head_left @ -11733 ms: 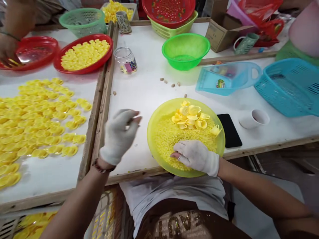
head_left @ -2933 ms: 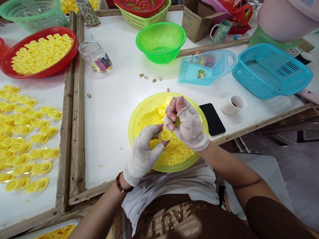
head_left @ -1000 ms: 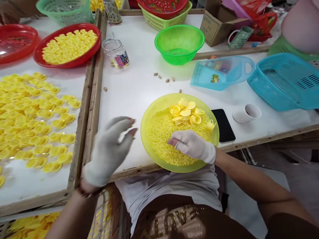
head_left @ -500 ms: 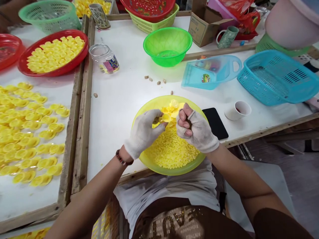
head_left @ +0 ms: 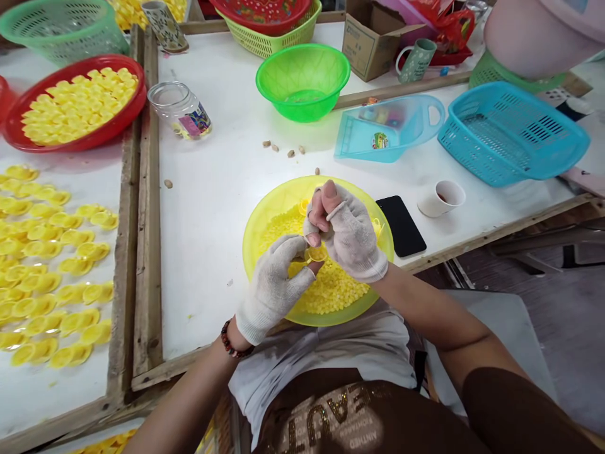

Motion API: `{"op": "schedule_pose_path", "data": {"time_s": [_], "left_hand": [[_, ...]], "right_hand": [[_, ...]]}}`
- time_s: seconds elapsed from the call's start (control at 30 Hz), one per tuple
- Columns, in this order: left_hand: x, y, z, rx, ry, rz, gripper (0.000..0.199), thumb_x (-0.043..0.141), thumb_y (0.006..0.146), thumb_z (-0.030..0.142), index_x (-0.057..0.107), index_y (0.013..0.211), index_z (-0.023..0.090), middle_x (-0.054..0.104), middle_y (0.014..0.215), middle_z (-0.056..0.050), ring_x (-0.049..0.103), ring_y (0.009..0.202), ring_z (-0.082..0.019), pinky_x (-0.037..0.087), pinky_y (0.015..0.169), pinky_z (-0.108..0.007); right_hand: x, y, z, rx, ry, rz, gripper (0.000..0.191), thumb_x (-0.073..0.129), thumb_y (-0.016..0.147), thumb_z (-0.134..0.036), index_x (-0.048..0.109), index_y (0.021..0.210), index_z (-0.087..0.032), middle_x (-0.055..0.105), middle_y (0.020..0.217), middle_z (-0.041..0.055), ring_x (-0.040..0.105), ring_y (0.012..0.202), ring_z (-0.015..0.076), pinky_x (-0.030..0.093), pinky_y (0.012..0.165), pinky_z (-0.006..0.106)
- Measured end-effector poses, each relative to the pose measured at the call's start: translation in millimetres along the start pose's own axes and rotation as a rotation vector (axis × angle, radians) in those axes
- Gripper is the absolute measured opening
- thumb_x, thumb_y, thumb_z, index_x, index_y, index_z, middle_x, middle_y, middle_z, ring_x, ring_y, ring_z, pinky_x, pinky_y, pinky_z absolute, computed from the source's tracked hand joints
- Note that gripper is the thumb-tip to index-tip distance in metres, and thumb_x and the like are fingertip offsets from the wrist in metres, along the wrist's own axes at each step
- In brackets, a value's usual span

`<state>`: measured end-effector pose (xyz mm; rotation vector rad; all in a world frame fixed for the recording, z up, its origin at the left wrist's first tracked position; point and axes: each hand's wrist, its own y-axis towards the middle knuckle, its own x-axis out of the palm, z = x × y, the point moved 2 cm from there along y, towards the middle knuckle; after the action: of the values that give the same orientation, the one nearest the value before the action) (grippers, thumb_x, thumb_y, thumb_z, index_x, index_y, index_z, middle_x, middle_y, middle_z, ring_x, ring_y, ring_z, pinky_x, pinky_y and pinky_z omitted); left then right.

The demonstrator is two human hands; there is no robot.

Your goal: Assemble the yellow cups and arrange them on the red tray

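A small yellow cup-shaped piece (head_left: 316,254) is pinched between the thumb and fingers of my left hand (head_left: 274,280), which wears a white fingerless glove. Just above it, my right hand (head_left: 353,232), gloved the same way, is closed with its fingers curled in. Whatever those fingers hold is hidden. Both hands are over a translucent yellow bowl (head_left: 252,236) full of small yellow pellets (head_left: 326,295). More yellow pieces in the bowl are mostly covered by my right hand.
Right of the bowl lie a black phone (head_left: 401,226) and a paper cup (head_left: 439,198). Beyond are a green bowl (head_left: 302,79), a blue scoop tray (head_left: 363,135), a blue basket (head_left: 515,135) and a clear jar (head_left: 182,113). Wooden strips (head_left: 150,252) divide off rows of yellow pieces (head_left: 47,271).
My left hand has moved down toward the near side of the bowl with the yellow cup-shaped piece. My right hand has shifted left, close above it. The whole view has shifted slightly.
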<state>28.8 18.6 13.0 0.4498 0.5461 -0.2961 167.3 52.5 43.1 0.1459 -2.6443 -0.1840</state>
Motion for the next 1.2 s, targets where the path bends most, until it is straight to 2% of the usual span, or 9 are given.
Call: {"op": "schedule_pose_path", "data": {"time_s": [0.23,0.37,0.5,0.77,0.87,0.97,1.03,1.1,1.2], "left_hand": [[-0.6,-7,-6,-0.031,-0.079,0.068,0.021,0.07,0.091,0.024,0.063,0.11,0.018,0.07,0.113,-0.008,0.069,0.091,-0.016,0.059,0.083,-0.03],[-3.6,-9,-7,0.026,-0.01,0.203,0.019,0.072,0.089,0.022,0.061,0.105,0.019,0.07,0.108,-0.007,0.069,0.099,-0.018,0.059,0.084,-0.029],[-3.0,-9,-5,0.077,0.067,0.234,0.017,0.07,0.089,0.018,0.06,0.103,0.019,0.07,0.109,-0.008,0.069,0.105,-0.02,0.06,0.088,-0.032],[-3.1,-14,-9,-0.015,0.048,0.218,0.023,0.071,0.088,0.02,0.064,0.11,0.017,0.071,0.109,-0.008,0.07,0.093,-0.017,0.061,0.084,-0.029],[-11.3,-20,-7,-0.078,-0.015,0.25,0.035,0.071,0.091,0.026,0.062,0.124,0.018,0.071,0.113,-0.008,0.07,0.088,-0.014,0.061,0.084,-0.029],[-31.6,-36,-5,-0.11,0.034,0.287,0.035,0.071,0.092,0.029,0.064,0.124,0.019,0.071,0.114,-0.009,0.069,0.089,-0.015,0.061,0.085,-0.03],[-54.0,-54,-9,-0.169,0.091,0.353,0.032,0.071,0.091,0.03,0.065,0.12,0.019,0.071,0.114,-0.009,0.069,0.093,-0.017,0.06,0.087,-0.032],[-83.9,-79,-18,-0.265,0.151,0.442,0.033,0.071,0.089,0.031,0.064,0.118,0.018,0.071,0.112,-0.01,0.069,0.096,-0.018,0.059,0.09,-0.033],[-139.0,-131,-36,-0.453,0.334,0.58,0.036,0.071,0.087,0.035,0.065,0.116,0.016,0.071,0.109,-0.01,0.069,0.094,-0.019,0.059,0.089,-0.034]], "right_hand": [[-15,-9,-8,-0.002,-0.078,0.028,0.045,0.055,0.098,-0.062,0.05,0.076,-0.023,0.031,0.057,-0.0086,0.026,0.043,0.0067,0.022,0.039,0.023],[-33,-23,-6,0.007,-0.39,-0.044,0.033,0.059,0.099,-0.053,0.056,0.087,-0.022,0.039,0.062,-0.0073,0.034,0.048,0.0071,0.029,0.044,0.023],[-36,-31,3,0.066,-0.723,-0.196,0.026,0.069,0.093,-0.044,0.058,0.099,-0.021,0.05,0.071,-0.005,0.043,0.059,0.0094,0.036,0.051,0.023],[-39,-26,8,0.009,-0.848,-0.252,0.032,0.063,0.1,-0.039,0.064,0.12,-0.015,0.067,0.113,0.0077,0.067,0.093,0.0178,0.06,0.079,0.036],[-44,-31,3,0.004,-0.869,-0.285,0.026,0.059,0.102,-0.036,0.066,0.119,-0.018,0.069,0.11,0.0077,0.067,0.094,0.0198,0.06,0.083,0.039],[-45,-42,-2,-0.023,-0.964,-0.39,0.017,0.058,0.101,-0.03,0.07,0.108,-0.022,0.071,0.097,0.0073,0.066,0.088,0.0227,0.056,0.084,0.043],[-48,-49,-1,-0.138,-1.271,-0.5,0.018,0.057,0.099,-0.031,0.072,0.104,-0.023,0.071,0.1,0.0085,0.067,0.093,0.0263,0.054,0.087,0.045],[-52,-52,2,-0.284,-1.445,-0.569,0.019,0.056,0.099,-0.033,0.071,0.105,-0.023,0.071,0.11,0.0107,0.067,0.102,0.0297,0.054,0.09,0.048],[-54,-55,9,-0.416,-1.499,-0.629,0.019,0.055,0.099,-0.032,0.069,0.107,-0.022,0.07,0.113,0.0118,0.067,0.102,0.0303,0.054,0.091,0.048]]}}
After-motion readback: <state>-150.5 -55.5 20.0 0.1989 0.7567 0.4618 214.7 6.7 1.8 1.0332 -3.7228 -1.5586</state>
